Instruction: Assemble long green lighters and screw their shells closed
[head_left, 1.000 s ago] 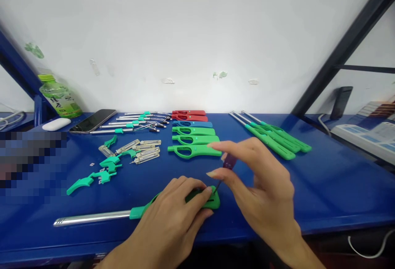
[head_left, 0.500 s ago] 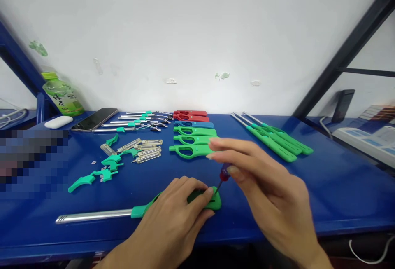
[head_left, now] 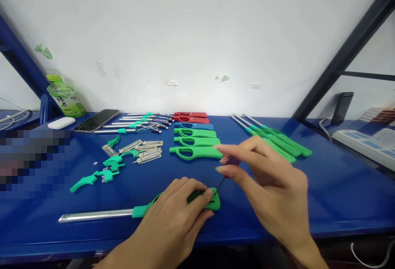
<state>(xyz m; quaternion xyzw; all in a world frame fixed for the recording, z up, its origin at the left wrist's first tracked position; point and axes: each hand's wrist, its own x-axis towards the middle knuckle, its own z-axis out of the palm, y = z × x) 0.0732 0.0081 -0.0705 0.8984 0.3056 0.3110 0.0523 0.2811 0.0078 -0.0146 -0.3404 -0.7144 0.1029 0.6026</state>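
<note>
My left hand (head_left: 174, 215) presses a green long-nosed lighter (head_left: 140, 211) flat against the blue table, its metal tube pointing left. My right hand (head_left: 268, 182) pinches the dark handle of a screwdriver (head_left: 220, 183) between thumb and fingers. The screwdriver's tip meets the handle end of the lighter, close to my left thumb; the exact contact spot is partly hidden. Behind my hands lie several green handle shells (head_left: 200, 152), a blue shell (head_left: 197, 126) and red shells (head_left: 194, 120). Off to the right rest several green lighters with metal tubes (head_left: 277, 145).
Left of the shells lie clear fuel tanks (head_left: 149, 155), green triggers (head_left: 84, 181) and metal tubes with wires (head_left: 120, 131). A phone (head_left: 97, 120), a white case (head_left: 61, 123) and a green bottle (head_left: 66, 98) stand at the back left. A power strip (head_left: 359, 141) sits far right.
My right hand's fingers have curled from nearly straight into a closer pinch around the screwdriver handle. My left hand and the lighter stay in place; the view has shifted slightly.
</note>
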